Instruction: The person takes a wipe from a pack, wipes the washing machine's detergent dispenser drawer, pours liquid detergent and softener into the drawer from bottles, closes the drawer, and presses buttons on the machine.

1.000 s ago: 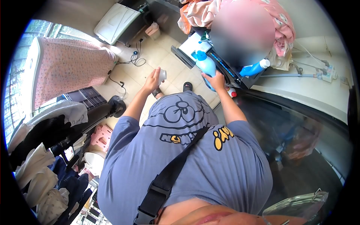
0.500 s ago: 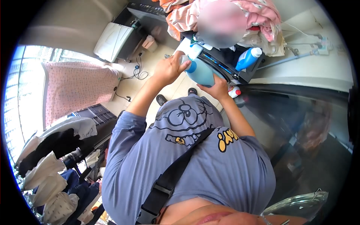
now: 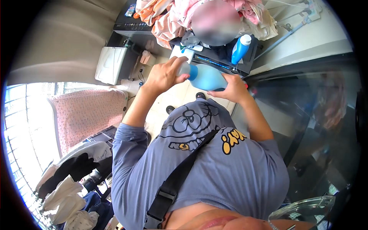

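At the upper middle of the frame my right hand [image 3: 234,89] grips the blue bottle [image 3: 207,78] while my left hand [image 3: 165,75] wraps its cap [image 3: 184,69].

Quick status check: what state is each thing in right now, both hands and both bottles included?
Light blue bottle: tipped sideways, held in both hands.
Left hand: closed over the bottle's cap end.
Right hand: gripping the bottle's body.
Dark blue bottle: upright, white cap on.
Clothes: piled on the machine.
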`<state>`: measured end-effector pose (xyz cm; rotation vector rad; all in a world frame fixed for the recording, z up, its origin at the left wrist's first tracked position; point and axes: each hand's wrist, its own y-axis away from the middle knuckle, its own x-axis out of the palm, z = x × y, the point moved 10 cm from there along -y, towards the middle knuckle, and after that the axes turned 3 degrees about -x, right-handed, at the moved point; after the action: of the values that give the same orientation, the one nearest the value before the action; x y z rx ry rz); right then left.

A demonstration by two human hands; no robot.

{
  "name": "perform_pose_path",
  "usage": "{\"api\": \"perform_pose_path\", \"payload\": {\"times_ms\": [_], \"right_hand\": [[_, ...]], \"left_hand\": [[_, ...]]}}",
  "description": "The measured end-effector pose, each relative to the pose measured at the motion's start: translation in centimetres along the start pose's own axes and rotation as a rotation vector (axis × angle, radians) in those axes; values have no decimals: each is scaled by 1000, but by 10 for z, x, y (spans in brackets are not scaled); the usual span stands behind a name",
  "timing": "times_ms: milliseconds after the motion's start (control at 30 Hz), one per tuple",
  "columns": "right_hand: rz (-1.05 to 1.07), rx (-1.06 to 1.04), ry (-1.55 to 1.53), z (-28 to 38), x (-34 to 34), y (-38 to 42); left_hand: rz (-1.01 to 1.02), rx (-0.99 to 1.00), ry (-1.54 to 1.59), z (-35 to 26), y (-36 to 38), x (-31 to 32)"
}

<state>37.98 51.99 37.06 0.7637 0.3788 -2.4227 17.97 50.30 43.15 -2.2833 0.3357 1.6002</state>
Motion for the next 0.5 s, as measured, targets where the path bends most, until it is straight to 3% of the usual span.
{"api": "perform_pose_path", "payload": {"times_ms": [67, 233, 300, 400, 500], "right_hand": [[173, 96, -71, 1, -9, 4], [418, 49, -300, 7, -13, 7], [526, 66, -313, 11, -15, 8], [667, 84, -360, 2, -8, 6], [653, 81, -416, 3, -12, 6]], "left_hand": [[-9, 151, 18, -12, 0, -3], [-15, 675, -25, -57, 13, -13], [-19, 801, -28, -75, 17, -21], [27, 918, -66, -84, 23, -22], [-89, 850, 213, -75, 8, -35]]}}
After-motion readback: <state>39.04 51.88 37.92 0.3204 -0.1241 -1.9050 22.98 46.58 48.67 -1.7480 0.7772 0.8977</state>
